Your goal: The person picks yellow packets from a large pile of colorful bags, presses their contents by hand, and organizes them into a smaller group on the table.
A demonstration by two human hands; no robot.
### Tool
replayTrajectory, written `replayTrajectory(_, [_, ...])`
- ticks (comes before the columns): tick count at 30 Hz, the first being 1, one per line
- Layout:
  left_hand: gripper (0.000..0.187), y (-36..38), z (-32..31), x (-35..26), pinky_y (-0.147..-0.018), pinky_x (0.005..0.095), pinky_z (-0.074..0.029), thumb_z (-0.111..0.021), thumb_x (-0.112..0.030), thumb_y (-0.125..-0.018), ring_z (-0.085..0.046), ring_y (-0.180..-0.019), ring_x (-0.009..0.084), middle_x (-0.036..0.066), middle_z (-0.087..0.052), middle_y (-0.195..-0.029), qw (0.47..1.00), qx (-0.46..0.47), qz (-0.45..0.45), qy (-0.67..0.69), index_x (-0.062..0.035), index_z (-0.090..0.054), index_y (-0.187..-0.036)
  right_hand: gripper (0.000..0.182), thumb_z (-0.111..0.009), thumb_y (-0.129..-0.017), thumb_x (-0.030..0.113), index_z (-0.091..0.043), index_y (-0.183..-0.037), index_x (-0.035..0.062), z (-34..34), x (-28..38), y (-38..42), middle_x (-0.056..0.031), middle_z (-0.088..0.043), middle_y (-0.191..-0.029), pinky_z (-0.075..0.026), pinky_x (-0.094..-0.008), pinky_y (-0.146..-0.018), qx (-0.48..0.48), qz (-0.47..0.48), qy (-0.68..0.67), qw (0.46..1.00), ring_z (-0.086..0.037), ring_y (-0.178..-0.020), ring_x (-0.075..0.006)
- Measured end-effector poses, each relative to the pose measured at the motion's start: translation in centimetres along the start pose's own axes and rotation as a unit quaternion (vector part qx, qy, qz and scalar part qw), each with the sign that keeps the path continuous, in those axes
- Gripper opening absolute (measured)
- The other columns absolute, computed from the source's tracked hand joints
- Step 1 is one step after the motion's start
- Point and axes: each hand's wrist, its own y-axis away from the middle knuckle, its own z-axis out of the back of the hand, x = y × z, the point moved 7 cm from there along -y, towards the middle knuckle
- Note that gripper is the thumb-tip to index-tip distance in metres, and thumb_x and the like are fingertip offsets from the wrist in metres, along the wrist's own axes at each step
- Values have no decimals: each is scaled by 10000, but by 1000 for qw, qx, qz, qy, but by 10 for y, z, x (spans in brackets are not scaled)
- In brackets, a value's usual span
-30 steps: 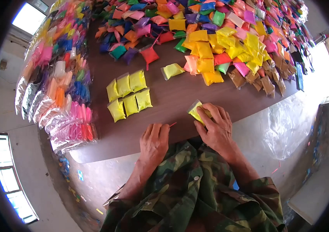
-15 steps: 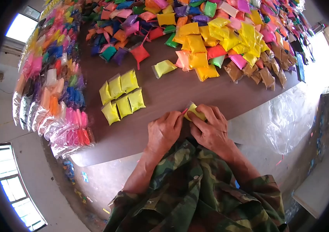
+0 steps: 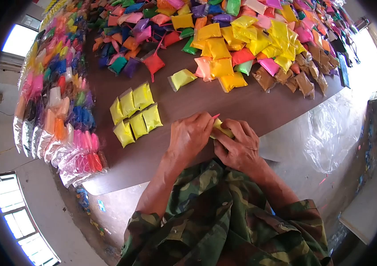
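Observation:
My right hand [image 3: 240,144] is closed around a small pale-yellow packet [image 3: 226,132], held just over the table's near edge. My left hand [image 3: 190,133] pinches a thin pink stick [image 3: 216,116], whose tip sticks out above the fingers, close against the packet's left end. The fingers cover most of the packet and the rest of the stick. To the left lie two short rows of pale-yellow packets [image 3: 136,114], side by side on the table. One more pale-yellow packet [image 3: 182,80] lies alone beyond my hands.
A large heap of coloured packets [image 3: 219,48] covers the far side of the brown table [image 3: 188,103], with brown packets [image 3: 304,84] at its right. Clear bags of mixed colours [image 3: 60,111] are stacked along the left. A clear plastic sheet [image 3: 330,133] hangs at the right.
My left hand has risen a little, and the pink stick's tip now points up over the packet. The packet has tilted and is more covered by fingers. The view has shifted slightly.

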Motion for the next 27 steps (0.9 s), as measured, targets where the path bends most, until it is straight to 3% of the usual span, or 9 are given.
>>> replayTrajectory(4, [155, -9, 2, 9, -594, 452, -537, -736, -133, -943, -695, -701, 361, 128, -696, -778, 998, 12, -8, -58, -53, -653, -841, 346, -802, -720, 131, -775, -1063, 164, -2, -1, 2, -39, -615, -1135, -564, -379, -776, -3, -2, -9, 1000, -663, -971, -260])
replayTrajectory(7, [127, -14, 11, 19, -592, 437, -539, -744, -117, -934, -700, -697, 362, 138, -704, -785, 998, -33, 12, -54, -48, -671, -857, 337, -807, -735, 132, -776, -1068, 170, -3, -2, 4, -41, -614, -1136, -563, -380, -777, -9, -5, -8, 1000, -665, -979, -257])
replayTrajectory(13, [61, 18, 12, -7, -594, 396, -537, -750, -84, -930, -719, -700, 350, 151, -718, -803, 995, 5, 70, 76, -42, -714, -904, 333, -855, -713, 120, -744, -1026, 130, 1, -8, 7, -50, -630, -1125, -558, -407, -804, -48, -42, -53, 997, -666, -970, -282])
replayTrajectory(20, [121, 18, 5, 5, -586, 425, -526, -757, -110, -931, -696, -679, 351, 136, -699, -779, 999, -31, 38, -21, -59, -682, -852, 341, -870, -703, 134, -727, -1012, 107, 1, -9, 13, -71, -636, -1124, -553, -410, -840, -34, 21, -69, 997, -680, -979, -301])
replayTrajectory(23, [195, 10, 15, 8, -574, 470, -531, -711, -196, -970, -691, -681, 368, 112, -687, -756, 997, -21, 63, 34, -93, -628, -826, 369, -872, -690, 145, -738, -1031, 104, 4, -8, 15, -73, -634, -1123, -555, -408, -847, -30, 12, -68, 997, -680, -991, -299])
replayTrajectory(27, [141, 11, 5, -16, -613, 447, -532, -751, -168, -951, -706, -726, 365, 138, -712, -808, 999, 16, 13, 35, -65, -695, -872, 412, -865, -682, 136, -750, -1077, 103, 6, -8, 17, -76, -634, -1125, -555, -400, -856, -30, 18, -71, 997, -677, -989, -296])
